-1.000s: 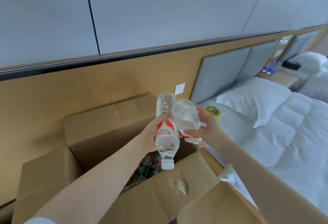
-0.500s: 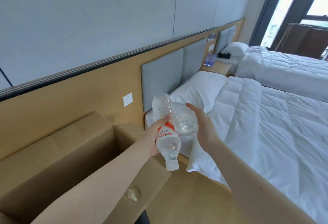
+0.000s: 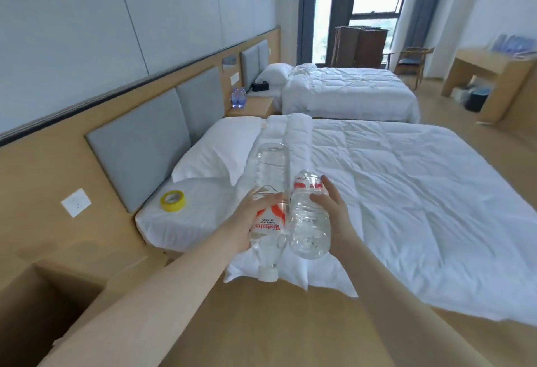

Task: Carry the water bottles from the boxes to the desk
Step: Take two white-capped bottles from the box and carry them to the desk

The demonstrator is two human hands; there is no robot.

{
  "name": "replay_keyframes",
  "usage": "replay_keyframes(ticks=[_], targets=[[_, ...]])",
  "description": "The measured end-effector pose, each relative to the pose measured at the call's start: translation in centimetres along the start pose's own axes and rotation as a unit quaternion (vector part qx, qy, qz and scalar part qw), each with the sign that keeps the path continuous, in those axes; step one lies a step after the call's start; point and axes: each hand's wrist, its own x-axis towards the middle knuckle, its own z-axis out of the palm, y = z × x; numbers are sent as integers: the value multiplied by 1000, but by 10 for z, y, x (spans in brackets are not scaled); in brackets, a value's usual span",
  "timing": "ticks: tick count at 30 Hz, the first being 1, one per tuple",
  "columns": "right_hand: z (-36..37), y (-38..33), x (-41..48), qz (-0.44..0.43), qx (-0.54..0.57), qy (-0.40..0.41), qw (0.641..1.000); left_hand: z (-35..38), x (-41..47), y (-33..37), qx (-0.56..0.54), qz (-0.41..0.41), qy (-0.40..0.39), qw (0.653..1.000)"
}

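Carrying two clear water bottles above the near corner of a bed (image 3: pixel 406 192), a person looks mid-trip. The left hand (image 3: pixel 250 221) grips one bottle (image 3: pixel 271 180) round its red-and-white label, cap pointing down. The right hand (image 3: pixel 334 215) wraps the second bottle (image 3: pixel 309 221), base twd camera, the two touching. The desk (image 3: pixel 494 70) stands well apart at far right, so this pair isn't delivered yet. Bluish shapes on its top are too blurred to call. The open cardboard box (image 3: pixel 43 308), bottom left, shows only a dark interior; contents can't be told. Two blue-tinted bottles (image 3: pixel 239 98) sit on the nightstand (image 3: pixel 255 105) btwn beds.
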Motion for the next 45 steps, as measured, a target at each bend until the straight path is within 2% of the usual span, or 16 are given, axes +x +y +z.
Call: replay_keyframes(ticks=[5,9,15,23,36,40,45], targets=[[-85,-38,-21,14,23,-3,1000,87,27,-27,5,-29,-71,997],[-145,-55,-34,-46,-30,83,995,146,44,-46,45,-54,-110,991],[-215,-66,-67,-64,-103,201,972,217,67,-82,81,-129,-184,971],[-301,-91,-84,-92,-93,348,929,287,125,-117,103,-220,-246,938],[-409,-141,-31,-116,-68,447,885,408,272,-138,72,-228,-363,901],[-434,-148,-27,-116,-44,456,881,449,296,-150,95,-245,-389,883],[-467,-151,-36,-114,-29,476,872,495,315,-175,143,-212,-409,876]])
